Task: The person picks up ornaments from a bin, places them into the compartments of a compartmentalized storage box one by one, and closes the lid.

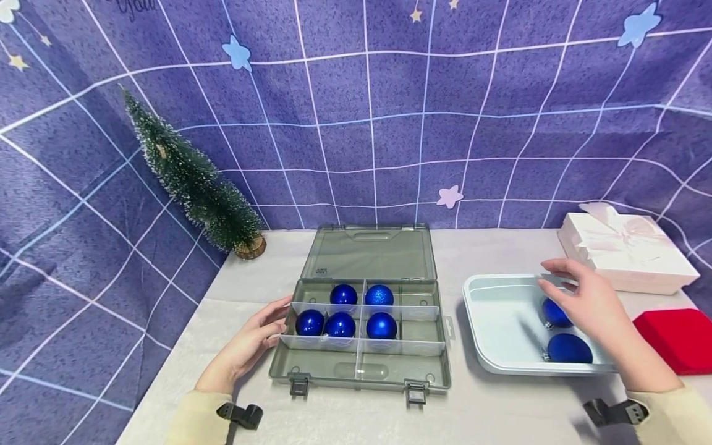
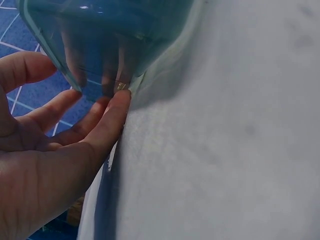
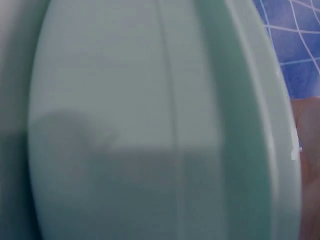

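An open grey see-through divider box [image 1: 311, 361] holds several blue baubles [image 1: 381, 326] in its back and middle rows. My left hand [image 1: 247, 343] touches the box's left side with extended fingers. In the left wrist view, the fingertips of that left hand [image 2: 60, 130] meet the wall of the box [image 2: 100, 30]. My right hand [image 1: 592, 303] hovers over the right part of a pale blue tray [image 1: 500, 346], thumb and forefinger apart. Beneath it lie a shiny bauble [image 1: 556, 313] and a matte blue bauble [image 1: 570, 349]. In the right wrist view, the tray wall [image 3: 125, 100] hides most of the hand.
A small frosted Christmas tree [image 1: 206, 185] leans at the back left. At the right stand a pale pink gift box [image 1: 634, 247] with a ribbon and a red object [image 1: 678, 340]. Behind the table [image 1: 500, 408] hangs a purple grid-patterned cloth [image 1: 389, 142].
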Tool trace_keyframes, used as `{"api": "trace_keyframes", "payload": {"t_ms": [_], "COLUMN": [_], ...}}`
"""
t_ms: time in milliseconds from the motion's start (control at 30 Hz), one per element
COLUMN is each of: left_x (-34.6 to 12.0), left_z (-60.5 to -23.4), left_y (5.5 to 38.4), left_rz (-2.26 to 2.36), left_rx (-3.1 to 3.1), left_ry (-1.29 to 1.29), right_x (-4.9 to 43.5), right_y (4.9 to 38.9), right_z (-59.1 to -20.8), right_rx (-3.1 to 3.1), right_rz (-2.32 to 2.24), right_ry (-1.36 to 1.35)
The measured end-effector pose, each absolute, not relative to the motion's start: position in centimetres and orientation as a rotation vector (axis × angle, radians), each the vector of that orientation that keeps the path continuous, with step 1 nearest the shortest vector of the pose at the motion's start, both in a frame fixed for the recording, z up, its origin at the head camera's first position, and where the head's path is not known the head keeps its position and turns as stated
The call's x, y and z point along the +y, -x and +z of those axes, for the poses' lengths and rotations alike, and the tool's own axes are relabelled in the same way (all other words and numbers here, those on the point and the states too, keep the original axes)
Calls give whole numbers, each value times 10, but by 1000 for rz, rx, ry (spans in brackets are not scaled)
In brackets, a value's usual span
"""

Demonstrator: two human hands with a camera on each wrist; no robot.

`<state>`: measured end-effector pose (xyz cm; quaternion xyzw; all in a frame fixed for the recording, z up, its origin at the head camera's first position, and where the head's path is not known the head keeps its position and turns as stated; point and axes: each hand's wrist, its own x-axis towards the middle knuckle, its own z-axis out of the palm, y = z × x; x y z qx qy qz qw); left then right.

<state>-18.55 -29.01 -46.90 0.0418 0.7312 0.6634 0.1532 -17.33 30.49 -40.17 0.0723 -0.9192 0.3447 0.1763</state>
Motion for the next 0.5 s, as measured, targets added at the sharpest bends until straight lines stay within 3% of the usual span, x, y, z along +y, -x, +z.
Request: {"api": "trace_keyframes", "payload": {"t_ms": [500], "left_x": [-291], "left_z": [-471], "left_y": [187], "left_rz": [1895], "left_rx": [2095], "left_ry": [-128], "right_x": [320], "right_y": [168], "right_z": [-420], "right_rx": [-2718], "right_rz": [894], "right_ry": [-143]}}
